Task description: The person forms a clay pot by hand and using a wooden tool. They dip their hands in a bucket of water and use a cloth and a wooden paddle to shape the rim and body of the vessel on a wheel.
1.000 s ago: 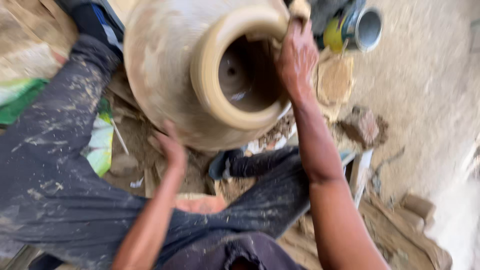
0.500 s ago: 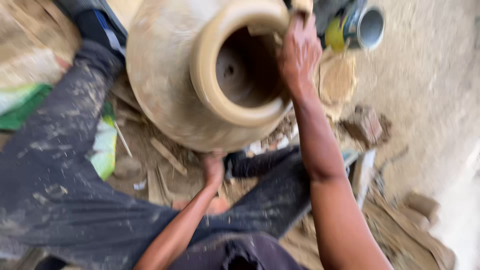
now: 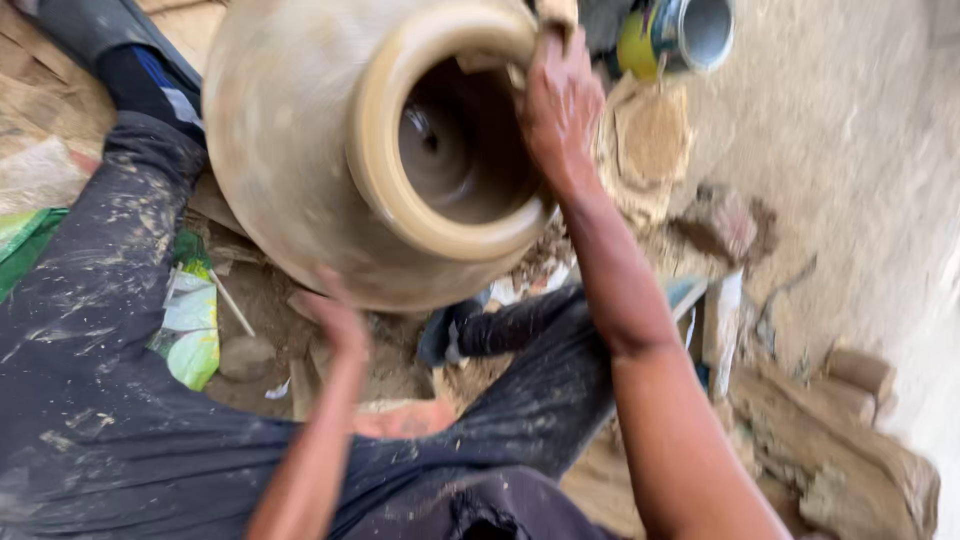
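The clay pot (image 3: 310,150) lay tipped on its side between the person's clay-spattered trouser legs (image 3: 90,400), its wide mouth turned toward the camera and its belly near the littered ground. Over the preceding second the left hand (image 3: 335,320) had dropped away from the lower wall of the pot toward the lap and then risen again; it now sat against the underside of the belly, fingers loosely curled in a cupping support rather than a closed grip. The right hand (image 3: 560,105) had remained on the rim (image 3: 440,225) at its upper right throughout, fingers pressed together over the lip, with a small pale piece (image 3: 556,10) just above them whose contact could not be resolved. The mouth appeared rotated further toward the viewer, which indicated turning of the pot under two-hand control. A metal can (image 3: 690,35) stood beyond the rim, apart from both hands.
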